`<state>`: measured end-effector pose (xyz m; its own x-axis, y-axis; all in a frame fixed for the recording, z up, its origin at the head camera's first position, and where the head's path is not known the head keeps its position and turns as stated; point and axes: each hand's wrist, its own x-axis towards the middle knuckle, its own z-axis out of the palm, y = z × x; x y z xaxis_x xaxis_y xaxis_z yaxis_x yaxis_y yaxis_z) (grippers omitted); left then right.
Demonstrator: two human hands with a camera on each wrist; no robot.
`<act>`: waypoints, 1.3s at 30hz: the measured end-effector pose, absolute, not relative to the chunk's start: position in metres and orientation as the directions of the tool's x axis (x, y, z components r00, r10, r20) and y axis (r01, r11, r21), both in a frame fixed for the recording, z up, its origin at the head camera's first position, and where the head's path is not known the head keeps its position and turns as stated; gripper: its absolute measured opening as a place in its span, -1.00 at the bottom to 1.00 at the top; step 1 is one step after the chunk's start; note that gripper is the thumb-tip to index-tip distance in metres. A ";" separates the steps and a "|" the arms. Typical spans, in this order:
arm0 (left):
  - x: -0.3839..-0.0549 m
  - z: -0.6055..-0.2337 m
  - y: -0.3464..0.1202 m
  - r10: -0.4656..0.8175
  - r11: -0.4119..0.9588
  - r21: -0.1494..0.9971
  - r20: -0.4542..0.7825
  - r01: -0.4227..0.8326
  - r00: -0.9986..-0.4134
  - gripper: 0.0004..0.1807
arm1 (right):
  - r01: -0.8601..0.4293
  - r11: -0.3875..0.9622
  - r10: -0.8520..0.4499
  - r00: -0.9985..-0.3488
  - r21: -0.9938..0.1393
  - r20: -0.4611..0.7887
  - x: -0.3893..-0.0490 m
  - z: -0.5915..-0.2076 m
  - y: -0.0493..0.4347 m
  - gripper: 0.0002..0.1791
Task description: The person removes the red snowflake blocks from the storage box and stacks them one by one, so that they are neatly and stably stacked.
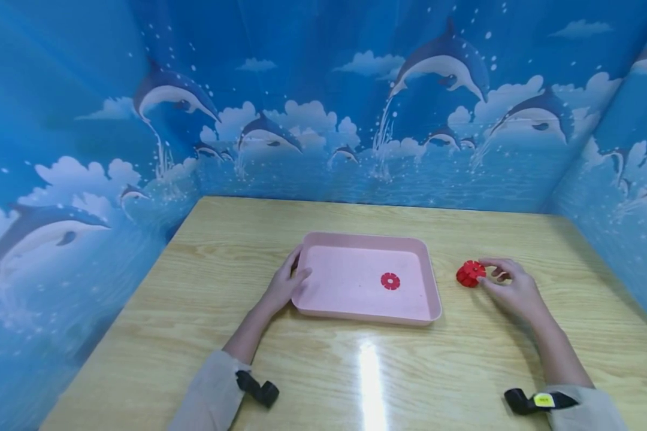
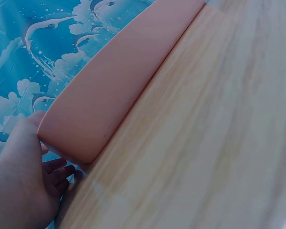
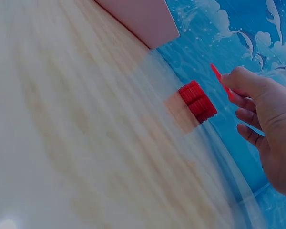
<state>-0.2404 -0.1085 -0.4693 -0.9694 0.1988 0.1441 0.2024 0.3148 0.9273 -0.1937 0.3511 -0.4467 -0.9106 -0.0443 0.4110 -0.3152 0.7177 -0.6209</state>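
My left hand (image 1: 282, 287) grips the left side of a shallow pink tray (image 1: 366, 318), its thumb over the rim and the other fingers on the outside wall. One red notched disc (image 1: 390, 281) with a round hole lies flat in the tray, right of the middle. To the right of the tray, my right hand (image 1: 513, 288) pinches another red disc (image 3: 221, 82) between thumb and fingertips. A short stack of similar red discs (image 3: 198, 101) stands on the table just past those fingertips. The pinched disc appears apart from the stack in the right wrist view and overlaps it in the head view.
The tray sits on a light wood-grain table (image 1: 237, 239). Blue dolphin-print curtains (image 1: 313, 120) hang behind and along both sides. A bright light streak (image 1: 372, 383) reflects off the tabletop in front of the tray. Each sleeve carries a black strap (image 1: 256, 388) at the wrist.
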 end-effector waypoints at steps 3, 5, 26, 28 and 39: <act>-0.240 -0.469 -0.108 0.197 0.315 0.927 0.147 0.204 -0.969 -0.32 | -0.305 0.731 -0.044 -0.914 -0.611 0.404 -0.194 -0.450 0.353 -0.64; -0.240 -0.469 -0.108 0.191 0.317 0.928 0.141 0.197 -0.971 -0.32 | -0.301 0.732 -0.044 -0.916 -0.610 0.400 -0.194 -0.452 0.353 -0.64; -0.235 -0.457 -0.107 0.213 0.320 0.929 0.121 0.187 -0.970 -0.32 | -0.342 0.714 -0.086 -0.909 -0.612 0.407 -0.195 -0.458 0.352 -0.63; -0.240 -0.464 -0.108 0.209 0.323 0.930 0.112 0.176 -0.972 -0.31 | -0.345 0.710 -0.089 -0.909 -0.614 0.408 -0.195 -0.459 0.352 -0.63; -0.219 -0.430 -0.103 0.227 0.310 0.932 0.118 0.187 -0.967 -0.36 | -0.357 0.718 -0.097 -0.902 -0.597 0.422 -0.196 -0.462 0.355 -0.63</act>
